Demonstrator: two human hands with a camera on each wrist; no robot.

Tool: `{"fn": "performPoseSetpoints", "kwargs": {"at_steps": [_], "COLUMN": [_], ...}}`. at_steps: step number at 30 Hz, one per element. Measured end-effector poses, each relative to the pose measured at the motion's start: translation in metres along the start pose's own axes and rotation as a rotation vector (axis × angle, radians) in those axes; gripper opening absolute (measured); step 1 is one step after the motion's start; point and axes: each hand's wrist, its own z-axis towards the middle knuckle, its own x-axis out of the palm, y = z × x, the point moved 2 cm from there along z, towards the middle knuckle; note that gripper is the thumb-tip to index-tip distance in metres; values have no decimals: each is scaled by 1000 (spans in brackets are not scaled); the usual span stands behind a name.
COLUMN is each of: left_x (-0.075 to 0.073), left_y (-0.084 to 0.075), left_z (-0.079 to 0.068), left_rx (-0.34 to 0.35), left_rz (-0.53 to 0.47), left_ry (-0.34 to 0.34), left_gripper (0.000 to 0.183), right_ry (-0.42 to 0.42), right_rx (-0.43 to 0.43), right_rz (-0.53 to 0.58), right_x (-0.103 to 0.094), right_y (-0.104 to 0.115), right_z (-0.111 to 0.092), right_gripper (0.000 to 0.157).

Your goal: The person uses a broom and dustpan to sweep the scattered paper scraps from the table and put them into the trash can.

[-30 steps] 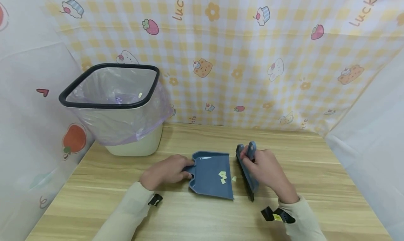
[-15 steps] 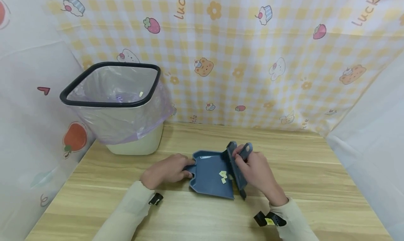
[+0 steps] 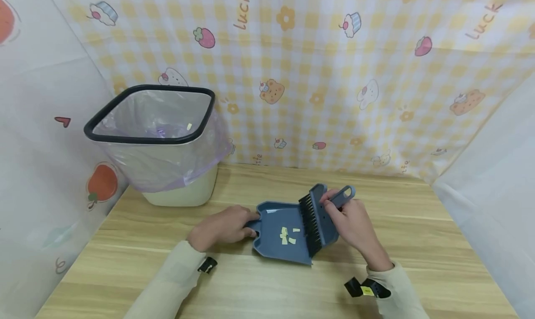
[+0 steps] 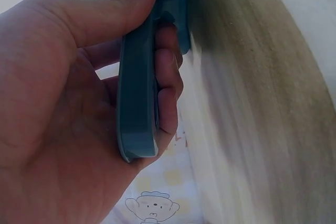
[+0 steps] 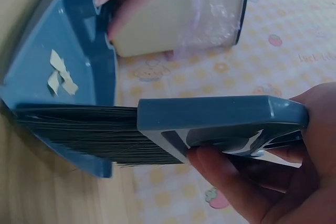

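A blue-grey dustpan [image 3: 273, 244] lies flat on the table, its open edge facing right. My left hand [image 3: 227, 224] grips its handle [image 4: 137, 93], fingers curled round it in the left wrist view. Several pale yellow paper scraps [image 3: 284, 235] lie on the pan's floor. My right hand [image 3: 355, 221] holds a small blue-grey hand brush [image 3: 328, 221] by its handle. The brush's black bristles [image 3: 309, 224] reach over the pan's open edge, tilted toward the scraps. In the right wrist view the bristles [image 5: 79, 129] lie across the pan's lip.
A cream trash bin [image 3: 179, 193] with a black rim and a purple-tinted liner stands at the back left. One pale scrap [image 3: 189, 126] shows inside it. Behind the wooden table [image 3: 259, 291] hangs a yellow checked curtain [image 3: 317, 77].
The right hand has brought the brush left over the pan's edge, then tilted it so the bristles show. The loose scrap has entered the pan, and the scraps have shifted left.
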Motion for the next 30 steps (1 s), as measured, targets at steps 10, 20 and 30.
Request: {"fn": "performPoseSetpoints", "kwargs": {"at_steps": [10,20,30], "left_x": [-9,-21,-49], "left_y": [-3,-8,-23], "left_z": [-11,-21,-32], "left_rx": [-58,-33,43], "left_rz": [-38,-36,92], "left_ry": [-18,-52,-100], "left_gripper": [47,44,47], "right_ry": [28,109,129], "right_rx": [21,32,35], "right_rz": [-89,-111,-135], "right_x": [-11,-3,-5], "right_y": [1,-2,0], "right_z": [1,1,-1], "right_gripper": [21,16,16]}}
